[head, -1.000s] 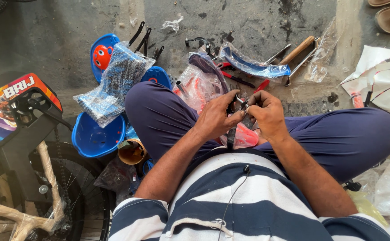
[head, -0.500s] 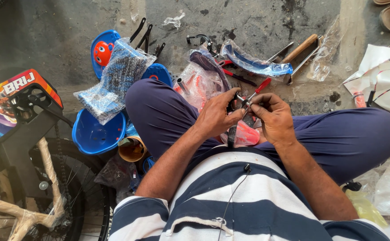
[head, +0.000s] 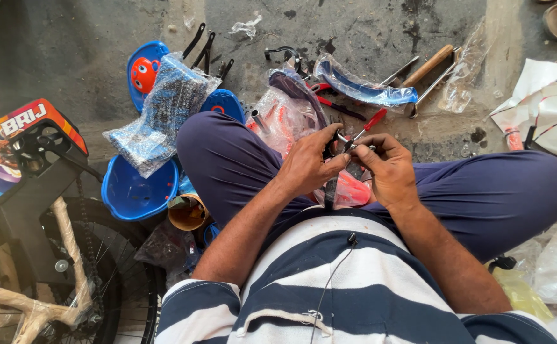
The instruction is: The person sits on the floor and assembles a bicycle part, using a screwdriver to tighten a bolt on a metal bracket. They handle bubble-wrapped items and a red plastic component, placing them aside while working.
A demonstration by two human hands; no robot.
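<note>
Head view, looking down at a seated, cross-legged person in a navy-and-white striped shirt. I see the left hand (head: 307, 167) and the right hand (head: 388, 173) meeting just above the lap, over the dark blue trousers (head: 482, 191). Both hands are closed in a pinch on one small shiny metal fitting (head: 347, 144), which sits between the two sets of fingertips; its exact shape is too small for me to tell. A dark strap-like part hangs from it down toward the lap.

Just beyond the fingertips a red-handled screwdriver (head: 372, 121) lies on the grey concrete floor (head: 367, 32). Farther out lie a wooden-handled hammer (head: 426, 66), a curved blue part in clear plastic wrap (head: 362, 89) and black pliers (head: 203, 46). Beside the left knee are a wrapped bundle of blue-and-white material in a clear bag (head: 162, 114), a round blue plastic shell (head: 138, 191) and a short brown cardboard tube (head: 186, 211). At the far left stands a small bicycle with a black frame and spoked wheel (head: 81, 267).
</note>
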